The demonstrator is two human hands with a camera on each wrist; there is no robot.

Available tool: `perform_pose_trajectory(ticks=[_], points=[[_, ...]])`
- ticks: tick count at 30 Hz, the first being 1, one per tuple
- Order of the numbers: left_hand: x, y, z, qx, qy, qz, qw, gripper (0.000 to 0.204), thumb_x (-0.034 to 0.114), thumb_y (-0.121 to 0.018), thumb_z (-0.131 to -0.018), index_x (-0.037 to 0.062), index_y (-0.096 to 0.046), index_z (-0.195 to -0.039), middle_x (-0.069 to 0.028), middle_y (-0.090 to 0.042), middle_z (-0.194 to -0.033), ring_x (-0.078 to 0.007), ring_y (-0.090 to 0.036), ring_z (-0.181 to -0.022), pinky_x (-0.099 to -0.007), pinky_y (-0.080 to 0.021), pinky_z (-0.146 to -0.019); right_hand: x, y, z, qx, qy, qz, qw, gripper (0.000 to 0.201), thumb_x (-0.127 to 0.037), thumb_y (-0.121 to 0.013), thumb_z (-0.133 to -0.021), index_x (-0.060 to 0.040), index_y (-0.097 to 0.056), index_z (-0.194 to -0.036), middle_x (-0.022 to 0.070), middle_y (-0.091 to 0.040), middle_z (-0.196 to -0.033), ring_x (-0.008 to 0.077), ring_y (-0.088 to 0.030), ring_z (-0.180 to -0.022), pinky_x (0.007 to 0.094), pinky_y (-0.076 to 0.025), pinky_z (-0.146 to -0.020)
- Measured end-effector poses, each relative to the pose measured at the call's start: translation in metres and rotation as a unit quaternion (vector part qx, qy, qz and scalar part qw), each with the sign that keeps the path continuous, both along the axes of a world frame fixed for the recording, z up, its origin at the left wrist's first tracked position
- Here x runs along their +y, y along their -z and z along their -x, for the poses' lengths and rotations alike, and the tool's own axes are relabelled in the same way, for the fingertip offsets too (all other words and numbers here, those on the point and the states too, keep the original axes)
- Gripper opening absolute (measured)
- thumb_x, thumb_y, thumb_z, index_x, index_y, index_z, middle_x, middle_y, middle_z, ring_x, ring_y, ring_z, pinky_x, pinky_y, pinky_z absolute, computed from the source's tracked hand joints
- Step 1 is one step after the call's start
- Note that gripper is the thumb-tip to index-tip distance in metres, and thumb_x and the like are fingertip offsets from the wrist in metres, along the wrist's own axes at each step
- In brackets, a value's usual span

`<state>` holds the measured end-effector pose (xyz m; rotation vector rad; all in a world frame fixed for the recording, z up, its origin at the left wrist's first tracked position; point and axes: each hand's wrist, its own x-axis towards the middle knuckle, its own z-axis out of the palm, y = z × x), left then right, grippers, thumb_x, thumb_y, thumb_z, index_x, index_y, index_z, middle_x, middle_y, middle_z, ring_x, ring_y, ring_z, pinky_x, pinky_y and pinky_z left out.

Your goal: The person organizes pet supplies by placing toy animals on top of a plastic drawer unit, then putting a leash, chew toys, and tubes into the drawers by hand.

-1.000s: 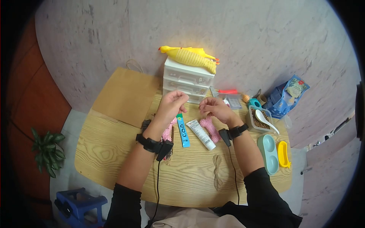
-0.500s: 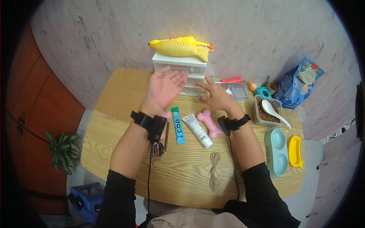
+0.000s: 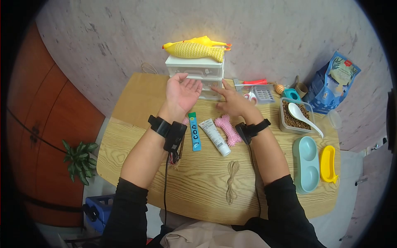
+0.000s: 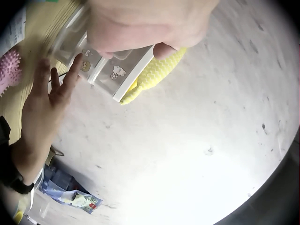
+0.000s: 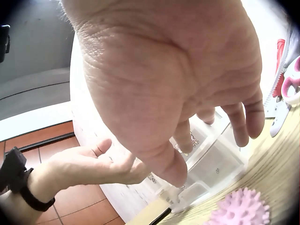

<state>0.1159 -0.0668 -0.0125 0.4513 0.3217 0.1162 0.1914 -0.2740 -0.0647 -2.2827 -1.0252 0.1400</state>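
Both hands are reaching to the drawer unit (image 3: 197, 78) at top center of the head view; nothing is being held. Left hand (image 3: 182, 93) is hovering palm-up w/ fingers loose and spread, just in front of the unit's left half, apart from it as far as I can tell. Right hand (image 3: 233, 102) is lying palm-down, fingers straight and wide, index tip pointing at the unit's right lower corner; contact is unclear from the head view, and the right wrist view shows fingers (image 5: 245, 123) above the clear drawers (image 5: 211, 164), not gripping. Yellow rubber chicken (image 3: 194, 48) is lying on top of the unit. Below the hands, mid-frame: blue tube (image 3: 194, 131), white tube (image 3: 214, 136), pink spiky bone (image 3: 228, 129), all untouched on the table (image 3: 198, 186). My read: approach phase, drawer about to be opened, not yet started. Next move prob. needs one hand bracing the unit since it looks light, the other hooking a drawer front and pulling straight, going easy so the chicken isn't rolling off.
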Motion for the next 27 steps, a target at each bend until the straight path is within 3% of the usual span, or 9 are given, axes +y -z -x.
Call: perform_pose_trajectory(ticks=[6,14,16,17,19,20,22,27], points=[[-0.008,-0.021,-0.008,0.022,-0.016,0.016,1.0,0.085,0.019,-0.06,-0.097,-0.002,-0.011,-0.163,-0.0177,-0.028,-0.16,-0.0308,-0.036,-0.145,-0.0438,-0.033,-0.122,-0.001,-0.006,0.003,0.01,0.003,0.03,0.999,0.076,-0.018,-0.072,-0.083,-0.0201,-0.05,-0.155,0.0282,-0.02,-0.169,0.0426,-0.052,-0.139,0.0438,-0.046,-0.114],[0.009,-0.012,-0.006,-0.035,0.008,0.042,0.998,0.083,0.021,-0.059,-0.098,-0.0043,-0.012,-0.161,-0.0191,-0.03,-0.158,-0.0329,-0.038,-0.145,-0.0447,-0.037,-0.12,0.0,-0.006,0.004,0.0,0.004,0.038,0.999,0.077,-0.019,-0.072,-0.083,-0.0198,-0.048,-0.156,0.0297,-0.02,-0.168,0.0431,-0.052,-0.139,0.0437,-0.046,-0.114],[0.009,-0.013,-0.005,-0.012,-0.002,0.055,0.998,0.064,0.02,-0.058,-0.098,-0.0061,-0.031,-0.149,-0.0186,-0.042,-0.144,-0.0349,-0.046,-0.136,-0.0459,-0.039,-0.118,-0.001,-0.009,0.006,0.01,0.003,0.036,0.999,0.077,-0.019,-0.073,-0.083,-0.0197,-0.048,-0.156,0.03,-0.02,-0.168,0.0433,-0.052,-0.139,0.0435,-0.046,-0.114],[0.009,-0.011,-0.006,-0.011,-0.002,0.056,0.998,0.064,0.02,-0.058,-0.098,-0.0061,-0.031,-0.149,-0.0186,-0.042,-0.144,-0.0349,-0.046,-0.136,-0.0459,-0.039,-0.118,-0.001,-0.011,0.007,0.018,0.001,0.033,0.999,0.077,-0.019,-0.073,-0.083,-0.0196,-0.048,-0.156,0.0304,-0.02,-0.168,0.0435,-0.052,-0.139,0.0434,-0.046,-0.115],[0.007,-0.008,-0.007,0.016,-0.016,0.057,0.998,0.041,0.019,-0.058,-0.097,-0.0035,-0.044,-0.129,-0.0158,-0.049,-0.127,-0.0342,-0.051,-0.127,-0.0466,-0.044,-0.114,0.0,-0.01,0.006,0.029,-0.002,0.035,0.999,0.076,-0.018,-0.073,-0.085,-0.0184,-0.048,-0.156,0.0319,-0.018,-0.168,0.0444,-0.049,-0.141,0.0431,-0.044,-0.115],[0.006,-0.007,-0.006,0.018,-0.016,0.058,0.998,0.041,0.019,-0.058,-0.097,-0.0035,-0.044,-0.129,-0.0158,-0.049,-0.127,-0.0342,-0.051,-0.127,-0.0466,-0.044,-0.114,-0.001,-0.009,0.006,0.039,-0.003,0.034,0.999,0.075,-0.017,-0.073,-0.086,-0.0172,-0.047,-0.157,0.0333,-0.017,-0.168,0.0453,-0.046,-0.144,0.0428,-0.043,-0.116],[0.004,-0.004,0.001,0.042,-0.039,0.066,0.996,0.027,0.018,-0.059,-0.097,-0.0002,-0.048,-0.114,-0.0135,-0.052,-0.115,-0.0321,-0.056,-0.117,-0.0462,-0.046,-0.11,-0.002,-0.008,0.005,0.041,-0.004,0.031,0.999,0.074,-0.017,-0.073,-0.086,-0.0166,-0.048,-0.156,0.033,-0.017,-0.168,0.0455,-0.045,-0.144,0.0426,-0.043,-0.116],[0.015,0.004,0.046,0.02,-0.008,0.06,0.998,0.021,0.015,-0.059,-0.096,-0.0006,-0.053,-0.11,-0.0128,-0.058,-0.113,-0.0316,-0.059,-0.116,-0.044,-0.048,-0.107,-0.004,-0.019,0.01,0.066,0.007,0.051,0.996,0.07,-0.02,-0.075,-0.088,-0.0117,-0.051,-0.153,0.0297,-0.016,-0.17,0.0436,-0.043,-0.147,0.041,-0.039,-0.119]])
